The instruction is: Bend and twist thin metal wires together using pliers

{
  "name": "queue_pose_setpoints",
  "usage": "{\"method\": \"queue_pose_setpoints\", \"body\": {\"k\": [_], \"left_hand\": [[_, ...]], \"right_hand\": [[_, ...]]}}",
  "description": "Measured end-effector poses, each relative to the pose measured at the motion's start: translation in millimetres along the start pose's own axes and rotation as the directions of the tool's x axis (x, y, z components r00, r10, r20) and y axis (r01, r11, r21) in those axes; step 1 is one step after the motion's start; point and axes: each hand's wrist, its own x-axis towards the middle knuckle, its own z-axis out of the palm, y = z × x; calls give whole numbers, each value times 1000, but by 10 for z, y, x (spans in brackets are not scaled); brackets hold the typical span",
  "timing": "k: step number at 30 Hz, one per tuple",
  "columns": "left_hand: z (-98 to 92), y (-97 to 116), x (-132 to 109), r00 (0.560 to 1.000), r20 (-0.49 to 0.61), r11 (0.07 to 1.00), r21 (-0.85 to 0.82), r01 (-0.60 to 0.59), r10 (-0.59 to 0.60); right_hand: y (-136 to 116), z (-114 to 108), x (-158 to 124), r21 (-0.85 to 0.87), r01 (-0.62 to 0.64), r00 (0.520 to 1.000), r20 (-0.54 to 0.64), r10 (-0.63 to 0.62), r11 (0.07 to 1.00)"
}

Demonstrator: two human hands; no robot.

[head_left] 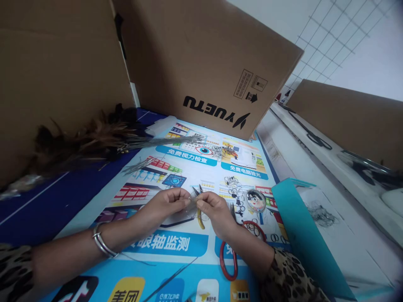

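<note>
My left hand (171, 201) and my right hand (215, 209) meet near the middle of the printed table cover (185, 266). Thumb and forefinger of each are pinched on a small piece of thin wire (193, 200), whose exact shape is too fine to make out. Beneath the fingers lie pliers with yellow handles (200, 220), their dark tips pointing away. Red-handled scissors (231, 262) lie partly under my right forearm. A round tin (256, 200) with a cartoon face sits right of my right hand, beside scattered black rings and wire bits (239, 205).
Large cardboard boxes (201, 54) stand behind and at the left. Brown feathers (94, 130) and bundled wires (160, 140) lie at the back left. A teal-edged open box (302, 235) holds tangled wire at the right. Loose dark wires (173, 277) lie in front.
</note>
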Motion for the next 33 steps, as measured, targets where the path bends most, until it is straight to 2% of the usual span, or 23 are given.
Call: {"method": "queue_pose_setpoints", "body": {"k": [5, 9, 13, 19, 21, 25, 29, 33], "left_hand": [[-59, -36, 24, 1000, 12, 1000, 9, -4, 4], [-96, -66, 35, 994, -4, 976, 189, -108, 111], [-123, -50, 2, 967, 31, 855, 461, -238, 253], [-150, -2, -2, 899, 147, 624, 674, -396, 412], [-146, 21, -1, 889, 144, 591, 699, -403, 435], [-124, 63, -14, 891, 105, 603, 700, -382, 442], [-126, 63, -17, 890, 101, 600, 704, -379, 445], [-155, 25, -5, 865, 128, 565, 709, -423, 486]], "right_hand": [[-14, 12, -22, -150, 33, 998, -49, -41, 988], [-32, 24, -25, -180, 28, 997, -70, -41, 983], [-27, 11, -24, -230, 21, 997, -71, -38, 973], [31, 5, -29, -239, 29, 996, -73, -48, 970], [49, 18, -34, -254, 51, 995, -75, -72, 966], [49, 42, -48, -371, 101, 979, -125, -158, 923], [14, 43, -58, -464, 96, 975, -134, -177, 881], [-25, 28, -60, -560, 110, 968, -127, -216, 821]]}}
